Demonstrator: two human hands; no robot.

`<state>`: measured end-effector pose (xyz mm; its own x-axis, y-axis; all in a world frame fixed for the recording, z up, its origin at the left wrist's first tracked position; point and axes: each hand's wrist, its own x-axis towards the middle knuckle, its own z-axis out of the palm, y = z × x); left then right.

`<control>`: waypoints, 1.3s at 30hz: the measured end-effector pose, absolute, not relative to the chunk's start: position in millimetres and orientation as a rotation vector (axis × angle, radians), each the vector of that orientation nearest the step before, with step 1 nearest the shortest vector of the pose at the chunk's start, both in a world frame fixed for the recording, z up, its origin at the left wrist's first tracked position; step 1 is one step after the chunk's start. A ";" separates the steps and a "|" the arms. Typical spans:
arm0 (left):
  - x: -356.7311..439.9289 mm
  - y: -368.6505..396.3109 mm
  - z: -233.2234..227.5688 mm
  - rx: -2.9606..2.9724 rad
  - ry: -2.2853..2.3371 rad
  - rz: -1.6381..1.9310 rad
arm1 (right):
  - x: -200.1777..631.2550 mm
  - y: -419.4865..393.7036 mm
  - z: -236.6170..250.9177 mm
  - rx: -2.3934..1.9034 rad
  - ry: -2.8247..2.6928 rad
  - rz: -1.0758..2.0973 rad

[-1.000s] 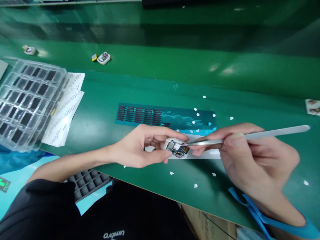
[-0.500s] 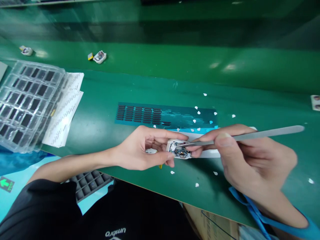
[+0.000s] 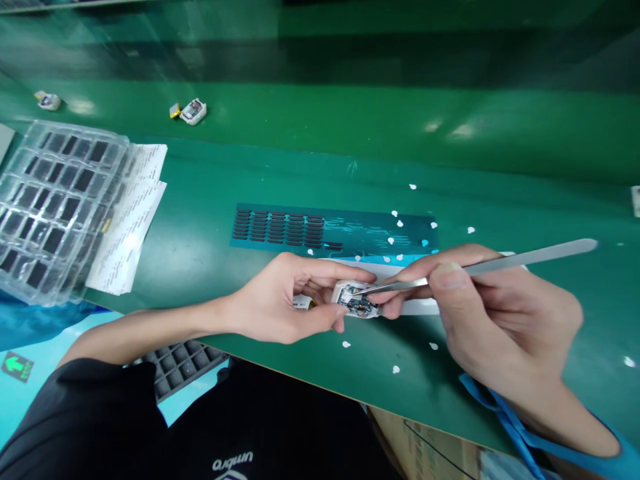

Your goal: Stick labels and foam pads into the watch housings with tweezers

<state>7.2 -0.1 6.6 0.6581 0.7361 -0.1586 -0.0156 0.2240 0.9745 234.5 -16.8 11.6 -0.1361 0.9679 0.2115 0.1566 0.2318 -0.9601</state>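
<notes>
- Small white housing (image 3: 356,299) with an exposed circuit board is shown pinched between thumb and fingers of the left hand (image 3: 280,303), held just above the green bench (image 3: 210,220); being open-faced, it is judged light and fragile, best taken by its outer plastic edges, never by the board.
- Clear blister tray (image 3: 55,207) of dark parts is seen well to the left of the grip, with printed paper sheets (image 3: 133,213) beside it.
- Blue sheet (image 3: 330,230) bearing rows of dark pads is laid just beyond the grip, and a white strip (image 3: 420,307) lies under and behind it.
- Right hand (image 3: 500,320) is closed around metal tweezers (image 3: 480,267), whose tips are set on the board inside the housing; the tweezers are judged stiff, thin and slippery, so the hold near the middle suits fine control.
- Two similar housings (image 3: 193,111) (image 3: 49,101) are seen far beyond the grip.
- White specks (image 3: 396,369) are scattered around the grip.
</notes>
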 end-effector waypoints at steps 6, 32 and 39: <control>6.9 -1.6 4.2 1.271 0.697 0.588 | 235.1 -15.4 13.3 -1.121 -1.514 1.057; 3.1 15.6 -1.3 1.298 0.927 0.847 | 242.4 0.6 -0.4 -1.218 -1.465 0.640; -6.7 32.3 -11.3 2.179 1.031 1.000 | 252.1 18.7 -11.9 -1.164 -1.906 0.829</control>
<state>-6.7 32.3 -11.3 0.4358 0.8086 0.3953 0.4200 -0.5712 0.7053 252.1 18.7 -11.9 -0.3133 0.9140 0.2577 0.4349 0.3794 -0.8167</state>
